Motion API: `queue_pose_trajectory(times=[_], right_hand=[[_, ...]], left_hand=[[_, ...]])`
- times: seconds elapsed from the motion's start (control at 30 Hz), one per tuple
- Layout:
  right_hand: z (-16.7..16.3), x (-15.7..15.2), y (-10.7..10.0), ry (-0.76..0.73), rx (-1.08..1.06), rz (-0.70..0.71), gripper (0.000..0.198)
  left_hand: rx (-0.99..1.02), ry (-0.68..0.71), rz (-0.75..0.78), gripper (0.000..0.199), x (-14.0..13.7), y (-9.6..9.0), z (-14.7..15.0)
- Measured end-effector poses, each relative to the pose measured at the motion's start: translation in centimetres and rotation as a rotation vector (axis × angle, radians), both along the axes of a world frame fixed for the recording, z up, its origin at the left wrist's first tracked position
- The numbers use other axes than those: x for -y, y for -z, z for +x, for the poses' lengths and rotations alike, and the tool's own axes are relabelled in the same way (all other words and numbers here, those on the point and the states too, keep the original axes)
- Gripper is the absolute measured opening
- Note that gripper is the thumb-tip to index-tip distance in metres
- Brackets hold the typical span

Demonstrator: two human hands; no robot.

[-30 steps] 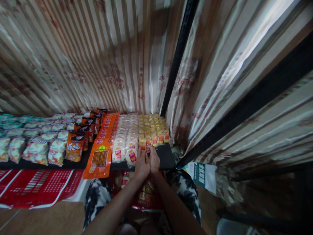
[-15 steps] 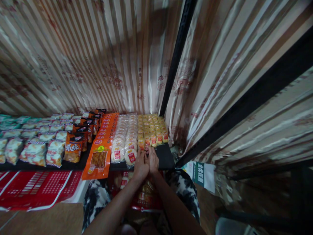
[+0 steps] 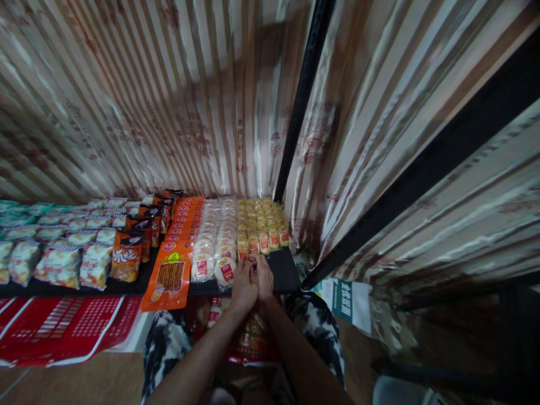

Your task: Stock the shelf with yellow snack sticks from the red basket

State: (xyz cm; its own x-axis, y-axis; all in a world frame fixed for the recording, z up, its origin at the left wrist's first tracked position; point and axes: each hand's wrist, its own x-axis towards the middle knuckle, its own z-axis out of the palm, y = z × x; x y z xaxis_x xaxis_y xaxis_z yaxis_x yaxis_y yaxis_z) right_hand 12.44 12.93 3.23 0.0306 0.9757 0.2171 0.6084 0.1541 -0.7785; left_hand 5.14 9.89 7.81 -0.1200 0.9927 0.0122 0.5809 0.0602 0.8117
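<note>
My left hand (image 3: 244, 286) and my right hand (image 3: 264, 279) are close together at the shelf's front edge, their fingers bent inward and nearly touching. What they hold, if anything, is hidden between the fingers. Just beyond the fingertips stand rows of small yellow snack packets (image 3: 264, 241) with red labels. To the left of my hands lie clear-wrapped round white crackers (image 3: 226, 270), lined up in two rows. Beside those, overlapping orange packets (image 3: 170, 275) reach over the shelf's front edge.
On the black shelf (image 3: 283, 270), orange-black bags (image 3: 126, 260) and white snack bags (image 3: 58, 264) stand to the left. Below are a red basket (image 3: 63, 323) and another red basket (image 3: 253, 355) with packets between my knees. A black post (image 3: 301, 107) rises at the shelf's back right.
My hands stay in almost the same place, with only a slight shift of the fingers. The packets on the shelf look unchanged.
</note>
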Motion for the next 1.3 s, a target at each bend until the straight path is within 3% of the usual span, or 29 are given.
queue_pose_trajectory(times=[0.6,0.77,0.9,1.07,1.3], right_hand=[[0.1,-0.2,0.5,-0.009,-0.005,0.037,0.032],[0.1,0.2,0.5,0.052,-0.026,0.115,0.028],[0.2,0.4,0.9,0.061,-0.064,0.161,0.027],[0.5,0.9,1.6,0.039,-0.129,0.198,0.028],[1.0,3.0,1.3,-0.039,-0.183,0.163,0.027]], left_hand=[[-0.073,0.065,0.011,0.04,0.1,0.3,0.0],[-0.127,0.086,0.053,0.042,0.8,-0.2,0.1],[-0.122,0.124,0.068,0.045,1.4,0.7,0.2],[-0.112,0.15,0.067,0.045,2.4,1.7,0.2],[-0.074,0.17,0.138,0.042,4.6,1.8,0.0]])
